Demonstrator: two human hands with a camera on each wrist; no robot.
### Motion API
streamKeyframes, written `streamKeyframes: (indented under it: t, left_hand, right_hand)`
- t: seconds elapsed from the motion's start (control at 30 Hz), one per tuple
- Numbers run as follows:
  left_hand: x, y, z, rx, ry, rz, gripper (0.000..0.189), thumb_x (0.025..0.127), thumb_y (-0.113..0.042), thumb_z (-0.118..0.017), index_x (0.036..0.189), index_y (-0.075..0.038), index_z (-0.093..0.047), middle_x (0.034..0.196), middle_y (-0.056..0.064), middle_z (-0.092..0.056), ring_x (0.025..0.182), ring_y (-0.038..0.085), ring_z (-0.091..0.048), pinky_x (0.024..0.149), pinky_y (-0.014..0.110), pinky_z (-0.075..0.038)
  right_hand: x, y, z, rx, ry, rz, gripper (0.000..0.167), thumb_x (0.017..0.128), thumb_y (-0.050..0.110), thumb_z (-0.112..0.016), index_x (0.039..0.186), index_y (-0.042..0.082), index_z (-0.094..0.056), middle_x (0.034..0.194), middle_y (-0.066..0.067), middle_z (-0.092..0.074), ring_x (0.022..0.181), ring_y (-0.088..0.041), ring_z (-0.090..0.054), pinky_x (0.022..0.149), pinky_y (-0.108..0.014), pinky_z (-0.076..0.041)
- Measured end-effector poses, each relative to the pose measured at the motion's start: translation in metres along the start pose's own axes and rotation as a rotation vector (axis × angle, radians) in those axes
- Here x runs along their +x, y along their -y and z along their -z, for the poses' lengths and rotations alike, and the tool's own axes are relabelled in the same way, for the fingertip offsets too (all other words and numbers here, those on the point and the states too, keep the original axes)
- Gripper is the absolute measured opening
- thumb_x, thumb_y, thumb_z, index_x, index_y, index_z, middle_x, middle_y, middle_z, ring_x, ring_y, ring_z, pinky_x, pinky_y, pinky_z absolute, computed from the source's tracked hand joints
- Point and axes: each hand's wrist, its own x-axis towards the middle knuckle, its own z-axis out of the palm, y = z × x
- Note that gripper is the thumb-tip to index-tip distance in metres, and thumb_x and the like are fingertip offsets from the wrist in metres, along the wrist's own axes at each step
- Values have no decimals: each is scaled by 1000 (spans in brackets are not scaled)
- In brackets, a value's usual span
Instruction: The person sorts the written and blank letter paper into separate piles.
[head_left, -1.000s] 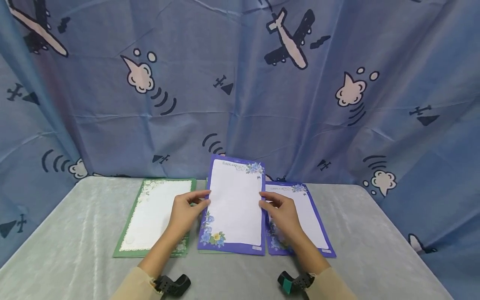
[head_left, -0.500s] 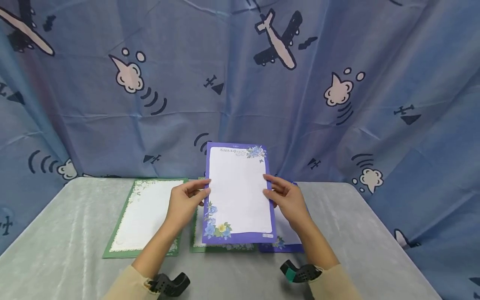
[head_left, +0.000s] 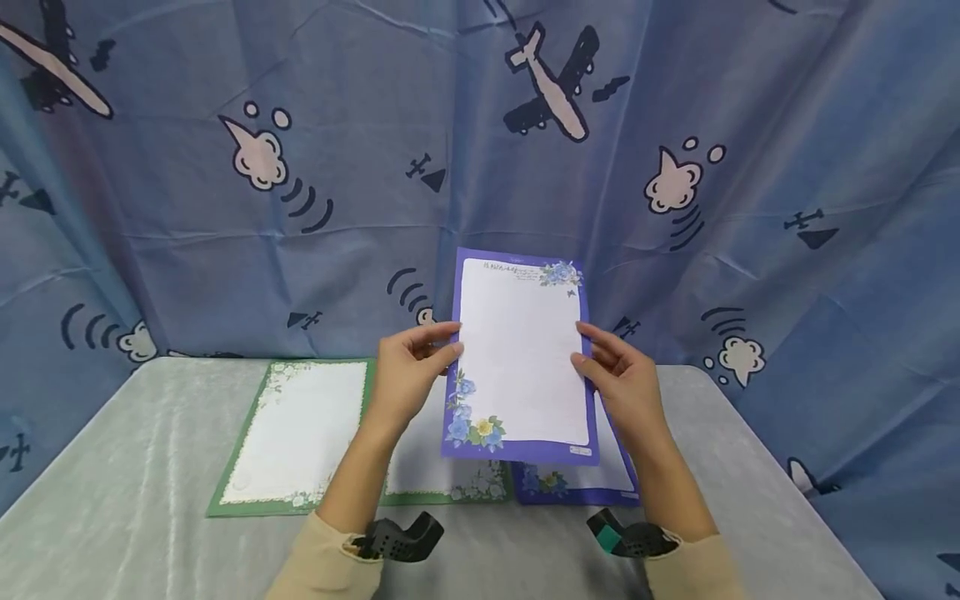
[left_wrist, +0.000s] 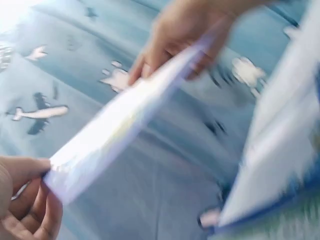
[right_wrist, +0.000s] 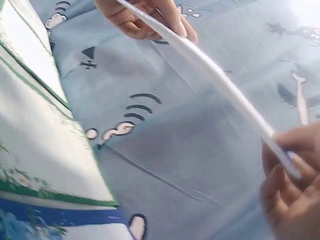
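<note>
In the head view, both hands hold up a purple-bordered sheet of letter paper (head_left: 517, 358), white in the middle with blue flowers in two corners. My left hand (head_left: 408, 375) pinches its left edge between thumb and fingers. The right edge is pinched by my right hand (head_left: 622, 383). The sheet hangs above the table, tilted toward me. Beneath and behind it lie a green-bordered sheet (head_left: 420, 475) and another purple-bordered sheet (head_left: 611, 482), both partly hidden. The right wrist view shows the held paper (right_wrist: 225, 82) almost edge-on, slightly bowed.
A second green-bordered sheet (head_left: 300, 433) lies at the left on the pale grey table (head_left: 135, 467), partly covered by the left forearm. Behind the table hangs a blue curtain (head_left: 360, 167) printed with airplanes. Each wrist wears a black camera mount (head_left: 405, 537).
Both hands have raised the purple-bordered sheet off the table and carried it to the right. More of the middle green-bordered sheet shows beneath it.
</note>
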Motion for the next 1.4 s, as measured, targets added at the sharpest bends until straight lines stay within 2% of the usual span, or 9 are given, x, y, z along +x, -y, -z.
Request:
streamKeyframes:
  t: [0.2, 0.5, 0.63, 0.83, 0.97, 1.07, 1.2, 1.33, 1.4]
  left_hand:
    - [-4, -13, -19, -70, -43, -38, 26, 89, -7, -76, 115, -8, -77, 108, 15, -74, 74, 12, -64, 67, 21, -55]
    - [-6, -12, -26, -66, -76, -50, 27, 88, -5, -76, 115, -9, -77, 102, 18, -73, 72, 11, -65, 56, 22, -42]
    - [-8, -10, -28, -53, -83, -34, 28, 87, -5, -76, 114, -11, -78, 98, 18, -74, 72, 13, -66, 51, 22, -36]
    - [-12, -9, -40, -59, -63, -31, 31, 88, -5, -75, 118, -11, -76, 117, 11, -73, 81, 19, -68, 57, 22, -46]
    - [-14, -6, -47, -77, -52, -25, 31, 88, -4, -75, 118, -11, -76, 120, 10, -72, 82, 20, -68, 60, 23, -49]
    - [-16, -2, -52, -88, -38, -1, 33, 88, -3, -74, 120, -12, -76, 123, 9, -72, 83, 18, -67, 60, 22, -48]
    - [-18, 4, -58, -98, -21, 45, 34, 89, -5, -74, 122, -14, -75, 125, 6, -70, 85, 15, -64, 55, 21, -42]
    - [-19, 10, -65, -117, -7, 69, 36, 90, -4, -73, 124, -14, -73, 126, 9, -69, 82, 12, -61, 51, 21, -38]
    - [-20, 13, -68, -128, 3, 71, 36, 90, -3, -72, 125, -12, -73, 127, 12, -68, 81, 11, -60, 50, 21, -37]
  right_hand:
    - [-4, 11, 11, -7, -98, 16, 46, 97, 15, -69, 142, 14, -60, 112, 13, -70, 96, -3, -68, 81, -13, -56]
    - [-5, 21, 13, -41, -151, 31, 45, 97, 12, -68, 141, 16, -62, 134, -15, -66, 88, -3, -70, 76, -16, -58]
    - [-6, 22, 15, -63, -142, 41, 45, 97, 12, -68, 141, 15, -61, 139, -16, -63, 85, -1, -70, 75, -16, -58]
    - [-8, 20, 22, -156, -165, 77, 44, 97, 15, -68, 141, 15, -62, 144, -11, -60, 83, 7, -67, 74, -11, -55]
    - [-7, 17, 24, -215, -207, 89, 42, 97, 14, -68, 138, 16, -64, 143, -7, -61, 83, 10, -65, 76, -8, -53]
    - [-5, 15, 25, -256, -225, 85, 42, 96, 13, -68, 138, 15, -64, 143, -8, -62, 97, -5, -72, 78, -5, -50]
    - [-4, 14, 28, -303, -235, 78, 41, 96, 14, -68, 138, 15, -65, 142, -10, -62, 114, -24, -69, 80, -3, -47]
    - [-3, 10, 32, -324, -225, 65, 40, 97, 18, -67, 137, 15, -65, 140, -8, -64, 98, -8, -69, 77, -4, -49]
    - [-2, 7, 33, -328, -215, 52, 39, 98, 21, -66, 137, 15, -65, 140, -8, -65, 96, -6, -69, 77, -5, -49]
